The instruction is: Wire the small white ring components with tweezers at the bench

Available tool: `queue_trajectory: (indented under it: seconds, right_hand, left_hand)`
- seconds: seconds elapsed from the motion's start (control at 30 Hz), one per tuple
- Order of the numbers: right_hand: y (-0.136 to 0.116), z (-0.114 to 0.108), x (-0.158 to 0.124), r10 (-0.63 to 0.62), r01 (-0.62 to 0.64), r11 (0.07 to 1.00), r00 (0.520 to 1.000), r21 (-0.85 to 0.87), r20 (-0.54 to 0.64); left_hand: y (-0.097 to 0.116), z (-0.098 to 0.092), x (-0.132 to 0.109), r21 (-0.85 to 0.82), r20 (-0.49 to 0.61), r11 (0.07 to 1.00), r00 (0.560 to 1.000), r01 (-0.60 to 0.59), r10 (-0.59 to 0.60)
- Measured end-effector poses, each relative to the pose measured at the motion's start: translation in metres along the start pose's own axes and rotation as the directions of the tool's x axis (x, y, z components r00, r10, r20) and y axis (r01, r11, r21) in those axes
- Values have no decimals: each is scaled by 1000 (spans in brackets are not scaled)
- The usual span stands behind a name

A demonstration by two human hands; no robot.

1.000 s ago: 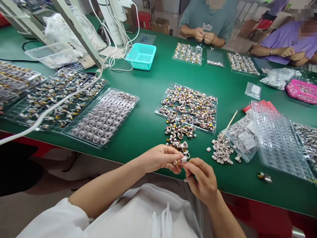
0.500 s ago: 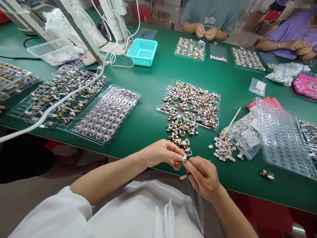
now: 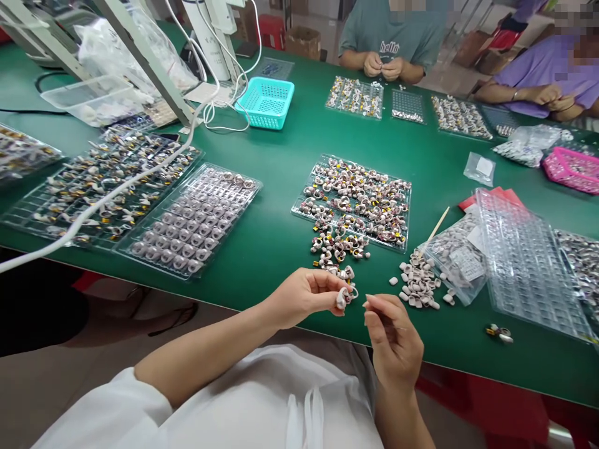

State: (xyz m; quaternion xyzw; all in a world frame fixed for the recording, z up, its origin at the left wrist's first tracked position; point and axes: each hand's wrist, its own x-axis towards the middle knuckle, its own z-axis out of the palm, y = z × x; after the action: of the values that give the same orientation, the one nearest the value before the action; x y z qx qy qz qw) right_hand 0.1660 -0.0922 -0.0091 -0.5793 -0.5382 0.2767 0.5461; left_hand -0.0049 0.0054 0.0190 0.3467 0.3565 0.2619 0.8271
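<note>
Between thumb and fingers, my left hand (image 3: 306,296) is closed on a small pale glossy part with a loop (image 3: 344,298), held above the table's front edge. My right hand (image 3: 395,337) is just to its right, apart from it. Its fingers are curled with the thumb near the fingertips, and what they hold, if anything, is hidden. Behind my left hand lies a loose pile of similar looped parts (image 3: 339,243) with yellow bits, spilling from a clear tray (image 3: 294,211) full of them. Beyond my right hand is a heap of small pale caps (image 3: 418,282).
A wooden stick (image 3: 436,231) and a plastic bag of caps (image 3: 461,255) lie beside a clear blister tray (image 3: 533,262). At left are a tray of ring-like parts (image 3: 191,221) and a white cable (image 3: 116,190). A turquoise basket (image 3: 266,103) stands further back. Two people work across the table.
My hands were together at the part; now my right hand has drawn away to the right and turned. The metal tool seen under it before no longer shows. The part's loop is now visible.
</note>
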Motion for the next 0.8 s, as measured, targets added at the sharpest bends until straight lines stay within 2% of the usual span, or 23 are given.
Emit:
queue_trajectory:
  seconds: [0.1, 0.17, 0.33, 0.5, 0.57, 0.67, 0.73, 0.8]
  right_hand:
    - [-3, 7, 1, 27, -26, 999, 999, 32, -19]
    - [-6, 4, 5, 14, -13, 999, 999, 32, -34]
    - [-1, -26, 14, -65, 53, 982, 996, -179, -59]
    - [15, -45, 11, -63, 132, 929, 977, -345, 206]
    - [18, -44, 8, -39, 130, 923, 968, -362, 249]
    - [11, -37, 2, -18, 47, 966, 993, -254, 114]
    - [3, -28, -2, 22, -24, 997, 999, -68, -26]
    - [-5, -16, -4, 28, -14, 993, 993, 120, -113]
  left_hand:
    - [-3, 6, 0, -4, -22, 999, 998, -54, 54]
    - [-4, 8, 0, 12, -29, 996, 995, -93, 93]
    - [-4, 3, 0, 34, -66, 986, 984, -161, 163]
    - [-9, -2, 1, 83, -126, 979, 973, -184, 193]
    - [-13, -4, 1, 126, -134, 970, 966, -206, 223]
    - [-20, -7, 2, 222, -121, 943, 952, -250, 281]
    - [-22, -6, 2, 278, -104, 918, 942, -282, 320]
    - [-24, -5, 3, 309, -89, 900, 932, -309, 351]
